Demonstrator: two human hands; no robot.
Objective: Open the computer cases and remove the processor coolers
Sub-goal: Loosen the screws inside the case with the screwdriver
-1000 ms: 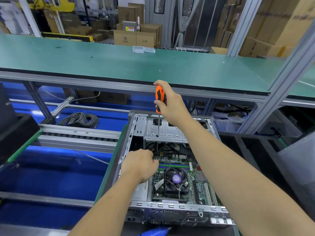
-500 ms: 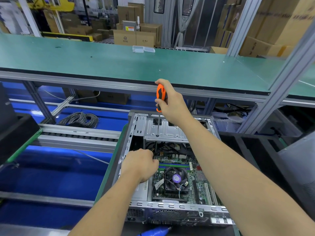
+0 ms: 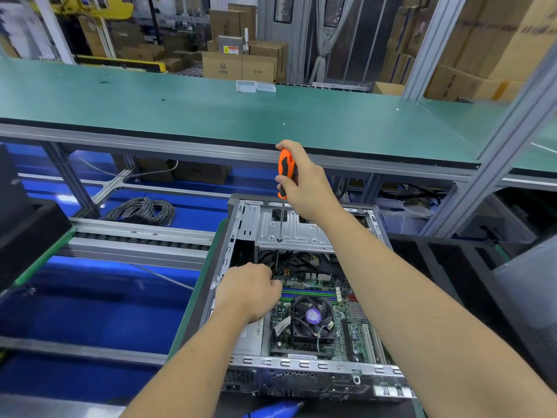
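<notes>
1. The computer case (image 3: pixel 304 365) lies open at lower centre of the frame, and the processor cooler (image 3: pixel 312 322) sits on the motherboard (image 3: pixel 352 319) near its front edge.
2. The right hand (image 3: pixel 307 182) wraps its fingers round the orange screwdriver (image 3: pixel 284 171), whose tip rests on the drive bracket (image 3: pixel 297 229).
3. The left hand (image 3: pixel 250 289) is curled inside the case by the cables (image 3: pixel 289 257); I cannot tell what it pinches.
4. The cooler looks light but rigid, with delicate fan blades and a thin wire; I would grip its frame sides.
5. Sharp sheet-metal rims hem the bay; open room lies above, under the green bench (image 3: pixel 211 116).
</notes>
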